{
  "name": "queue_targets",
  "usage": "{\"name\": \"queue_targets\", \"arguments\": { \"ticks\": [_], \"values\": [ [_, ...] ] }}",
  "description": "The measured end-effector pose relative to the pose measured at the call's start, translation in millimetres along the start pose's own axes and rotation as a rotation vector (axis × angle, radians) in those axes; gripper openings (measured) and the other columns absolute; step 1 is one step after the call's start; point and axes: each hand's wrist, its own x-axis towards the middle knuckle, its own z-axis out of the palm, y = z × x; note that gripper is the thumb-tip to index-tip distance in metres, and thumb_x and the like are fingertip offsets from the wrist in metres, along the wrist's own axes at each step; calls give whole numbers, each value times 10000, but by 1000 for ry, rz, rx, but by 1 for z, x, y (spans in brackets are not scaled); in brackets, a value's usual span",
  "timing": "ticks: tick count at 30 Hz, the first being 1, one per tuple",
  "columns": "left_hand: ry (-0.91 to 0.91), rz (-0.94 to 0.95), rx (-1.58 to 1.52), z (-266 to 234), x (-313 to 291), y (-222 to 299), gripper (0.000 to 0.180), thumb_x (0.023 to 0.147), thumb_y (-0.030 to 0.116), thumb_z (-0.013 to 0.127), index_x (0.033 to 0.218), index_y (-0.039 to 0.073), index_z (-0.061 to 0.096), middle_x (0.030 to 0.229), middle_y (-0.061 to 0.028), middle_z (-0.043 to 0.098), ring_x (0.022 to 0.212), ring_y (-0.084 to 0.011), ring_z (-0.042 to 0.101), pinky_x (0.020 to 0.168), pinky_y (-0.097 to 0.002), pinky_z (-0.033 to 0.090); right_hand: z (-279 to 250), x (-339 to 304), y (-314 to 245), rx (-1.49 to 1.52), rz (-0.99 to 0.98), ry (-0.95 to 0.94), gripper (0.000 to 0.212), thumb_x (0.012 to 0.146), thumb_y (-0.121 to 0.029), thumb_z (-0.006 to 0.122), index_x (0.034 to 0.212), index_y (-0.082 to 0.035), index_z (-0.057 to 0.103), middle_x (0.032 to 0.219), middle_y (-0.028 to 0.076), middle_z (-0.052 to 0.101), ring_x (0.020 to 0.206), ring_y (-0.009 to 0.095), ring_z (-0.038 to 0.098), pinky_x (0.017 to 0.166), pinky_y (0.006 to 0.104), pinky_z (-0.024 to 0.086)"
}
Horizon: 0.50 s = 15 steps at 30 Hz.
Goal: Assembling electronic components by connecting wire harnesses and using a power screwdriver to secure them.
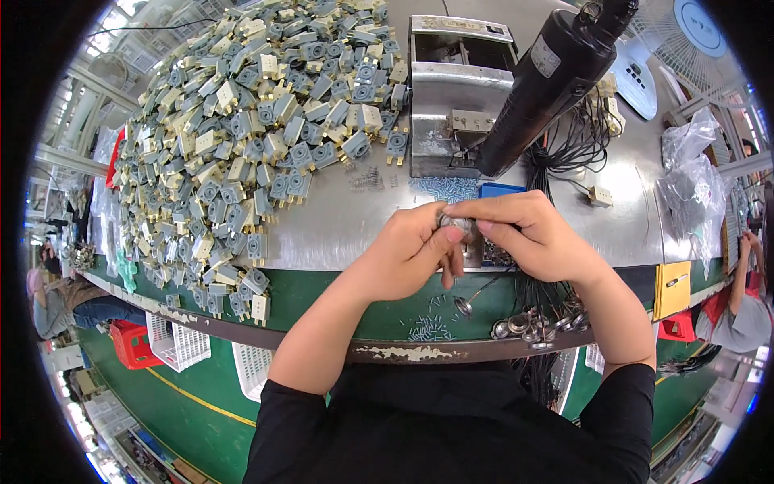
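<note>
Between fingers — round metal piece

Bare steel tabletop leaves passage — heaped grey parts obstruct left, black cylinder right.

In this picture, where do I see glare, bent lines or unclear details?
In the head view, the table's front edge bows from fisheye distortion; in the same view, bright glare lies on the metal tabletop; also in the head view, the small metal part is partly covered by the fingers, so its detail is unclear.
</note>
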Motion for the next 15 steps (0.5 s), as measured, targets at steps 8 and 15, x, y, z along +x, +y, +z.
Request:
{"name": "queue_targets", "arguments": {
  "ticks": [8,15],
  "values": [
    [-71,-58,-20,-7,-2,9,223,1130,203,517,1121,-9,582,776,-98,730,623,-145,711,548,-248,504,-3,1,-2,62,101,-1,313,988,-25,632,1288,20,711,1004,182,783,836,251,748,775,348,571],
    [189,155,28,14,4,-10,282,1144,273,488,1088,14,582,784,-90,725,645,-146,716,554,-233,504,12,-5,14,-176,-149,185,279,946,-5,677,1206,83,728,792,153,701,672,240,658,662,343,509]
  ]
}}
